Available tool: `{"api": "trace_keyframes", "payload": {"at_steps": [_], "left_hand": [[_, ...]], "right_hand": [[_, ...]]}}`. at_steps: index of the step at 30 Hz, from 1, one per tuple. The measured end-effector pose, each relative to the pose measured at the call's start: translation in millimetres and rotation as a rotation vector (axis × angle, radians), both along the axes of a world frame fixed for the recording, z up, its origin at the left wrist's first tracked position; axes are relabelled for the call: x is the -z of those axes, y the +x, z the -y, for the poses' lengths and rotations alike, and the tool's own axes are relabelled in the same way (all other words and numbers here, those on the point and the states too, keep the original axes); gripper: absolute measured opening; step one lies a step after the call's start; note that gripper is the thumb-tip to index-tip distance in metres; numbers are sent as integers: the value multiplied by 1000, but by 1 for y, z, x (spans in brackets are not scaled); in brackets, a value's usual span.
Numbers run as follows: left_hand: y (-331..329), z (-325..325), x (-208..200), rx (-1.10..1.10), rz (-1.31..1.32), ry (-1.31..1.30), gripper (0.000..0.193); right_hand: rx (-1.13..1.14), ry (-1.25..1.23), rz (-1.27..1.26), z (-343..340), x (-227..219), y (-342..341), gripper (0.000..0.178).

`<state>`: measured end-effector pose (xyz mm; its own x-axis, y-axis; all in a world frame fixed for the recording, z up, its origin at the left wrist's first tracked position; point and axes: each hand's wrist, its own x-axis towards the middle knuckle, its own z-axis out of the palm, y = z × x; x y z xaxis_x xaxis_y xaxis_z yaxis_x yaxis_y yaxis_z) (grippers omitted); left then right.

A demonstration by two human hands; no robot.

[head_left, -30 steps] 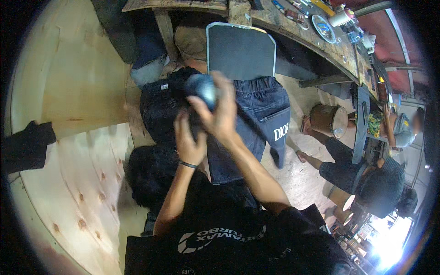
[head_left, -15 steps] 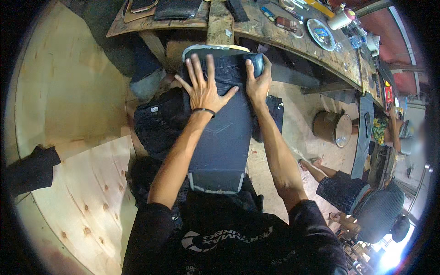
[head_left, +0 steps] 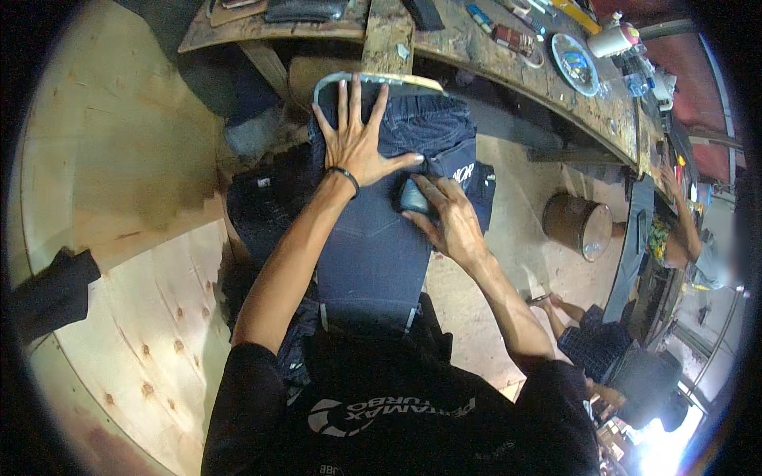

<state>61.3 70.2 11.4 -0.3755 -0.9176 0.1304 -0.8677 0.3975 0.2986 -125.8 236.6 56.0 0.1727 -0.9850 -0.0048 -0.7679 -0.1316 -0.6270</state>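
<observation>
Dark pants (head_left: 373, 262) with a gathered waistband lie stretched lengthwise on a narrow board (head_left: 429, 81), whose pale rim shows at the far end. On the waist part my left hand (head_left: 353, 147) is spread flat, fingers toward the far rim; a black band circles its wrist. My right hand (head_left: 452, 218) is curled round a rounded blue-grey object (head_left: 414, 196), resting on the cloth at the right, just below white lettering. What kind of object it is, I cannot make out. The near end of the board is hidden by my black shirt.
Beyond the board runs a worn wooden bench (head_left: 444, 51) with a blue-white plate (head_left: 575, 63), a thread cone (head_left: 611, 40) and small tools. More dark clothing (head_left: 266, 210) hangs at the left by a plywood panel (head_left: 151, 317). At right stand a round drum (head_left: 578, 224) and other people.
My right hand has drawn the blue-grey object from the far right corner toward me. The waistband now spreads out further right, with white lettering showing. My left hand stays flat on the cloth.
</observation>
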Motion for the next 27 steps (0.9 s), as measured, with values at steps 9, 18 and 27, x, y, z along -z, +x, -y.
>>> {"api": "trace_keyframes", "payload": {"at_steps": [9,18,27], "left_hand": [[2,2,0,6,-35,-10,141],[3,4,-1,13,-68,43,139],[6,4,3,69,-142,-34,133]], "right_hand": [[-164,268,80,-55,-34,28,63],[-179,255,89,-59,-23,45,66],[-255,159,94,-95,7,61,67]]}}
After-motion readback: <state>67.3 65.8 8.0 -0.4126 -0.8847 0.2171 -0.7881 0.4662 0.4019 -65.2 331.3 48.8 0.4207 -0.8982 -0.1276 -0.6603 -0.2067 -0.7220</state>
